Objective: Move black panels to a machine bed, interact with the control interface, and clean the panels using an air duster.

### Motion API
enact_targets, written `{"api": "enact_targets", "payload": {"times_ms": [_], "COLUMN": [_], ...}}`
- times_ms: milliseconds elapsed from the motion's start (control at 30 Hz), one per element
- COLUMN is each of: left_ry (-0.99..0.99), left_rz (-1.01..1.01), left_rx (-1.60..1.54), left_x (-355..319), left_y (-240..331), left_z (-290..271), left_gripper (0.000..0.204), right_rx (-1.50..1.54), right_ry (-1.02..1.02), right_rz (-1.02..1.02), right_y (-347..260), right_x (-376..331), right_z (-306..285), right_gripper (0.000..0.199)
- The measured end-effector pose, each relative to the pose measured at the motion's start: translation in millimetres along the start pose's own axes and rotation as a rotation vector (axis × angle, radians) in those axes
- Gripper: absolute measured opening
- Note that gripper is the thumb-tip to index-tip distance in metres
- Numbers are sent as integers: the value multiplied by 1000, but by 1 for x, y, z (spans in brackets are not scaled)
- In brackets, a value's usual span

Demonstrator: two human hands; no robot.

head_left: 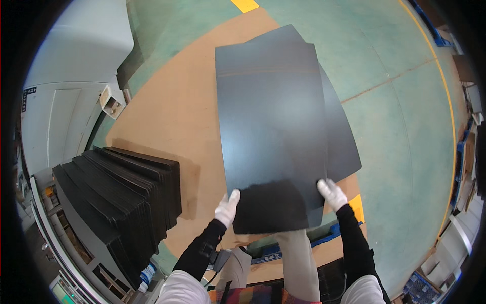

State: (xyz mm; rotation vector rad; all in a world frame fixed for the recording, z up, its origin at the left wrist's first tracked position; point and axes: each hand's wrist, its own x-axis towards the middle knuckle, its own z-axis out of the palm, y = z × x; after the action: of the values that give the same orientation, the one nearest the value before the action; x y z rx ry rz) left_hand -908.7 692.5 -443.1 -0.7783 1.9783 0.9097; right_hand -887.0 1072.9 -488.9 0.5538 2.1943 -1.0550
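A large dark grey rectangular sheet (273,116) with rounded corners stretches out in front of my legs. My left hand (227,207), in a white glove, grips its left edge near the close end, thumb on top. On the opposite edge my right hand (331,194), also white-gloved, is closed with its thumb over the rim; its other fingers are mostly hidden. Under this sheet a second dark sheet (341,131) lies turned at an angle, showing at the right and far side. A dark shadow or reflection covers the near part of the top sheet.
Brown board (167,101) covers the green floor (395,126) beneath the sheets. To the left several black sheets (126,192) lean in a thick stack. A pale machine cabinet (66,111) stands at far left. Something blue (324,235) lies by my legs; shelving runs along the right.
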Motion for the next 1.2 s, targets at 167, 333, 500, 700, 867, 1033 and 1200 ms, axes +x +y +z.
{"api": "enact_targets", "payload": {"times_ms": [167, 333, 500, 700, 867, 1033, 1200], "left_ry": [-28, 9, -172, -341, -386, -365, -193], "left_rz": [-67, -239, -321, -142, -90, 61, 144], "left_rx": [7, 20, -122, -95, -135, -261, -466], "left_x": [-73, -151, -248, -312, -374, -409, -433], "left_y": [-27, -2, 12, -42, -84, -104, -154], "left_z": [-21, -29, -88, -112, -138, -181, -232], "left_gripper": [100, 108, 106, 97, 101, 99, 105], "right_rx": [978, 130, 224, 172, 172, 150, 3], "right_ry": [-152, 85, 17, 85, 129, 251, 210], "right_rz": [138, 150, 296, 332, 543, 369, -34], "right_y": [-94, -151, -154, -104, -142, -243, -366], "right_x": [36, 8, -70, -191, -308, -355, -344], "right_z": [-18, -39, -42, -37, -48, -62, -29], "right_gripper": [72, 89, 89, 99, 87, 91, 97]}}
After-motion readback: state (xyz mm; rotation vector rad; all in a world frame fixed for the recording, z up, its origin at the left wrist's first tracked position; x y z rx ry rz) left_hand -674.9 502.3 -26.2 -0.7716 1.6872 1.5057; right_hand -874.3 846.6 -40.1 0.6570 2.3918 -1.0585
